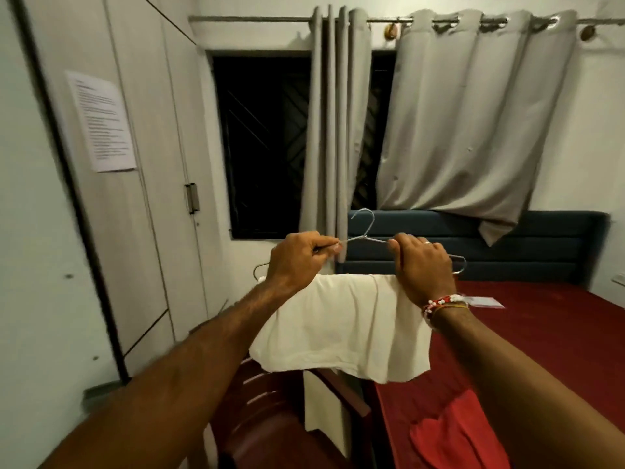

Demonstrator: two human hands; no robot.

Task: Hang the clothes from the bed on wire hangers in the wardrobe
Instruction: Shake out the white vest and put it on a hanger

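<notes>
Tall pale wardrobe [142,164] at left; dark barred window [263,143] in white wall [257,32]; grey eyelet curtains [466,113] on metal rod [257,19]; padded blue headboard [524,245].

head view: left hand [297,257] and right hand [422,264] each grip a sloping shoulder of a wire hanger [363,231], hook upward; a white garment [338,326] draped over its lower bar hangs between the forearms; a red garment [453,434] lies on the red-covered bed [541,333]; wardrobe doors [142,164] at left bear a taped paper sheet [101,121]; grey curtains [466,113] flank a dark window [263,143].
</notes>
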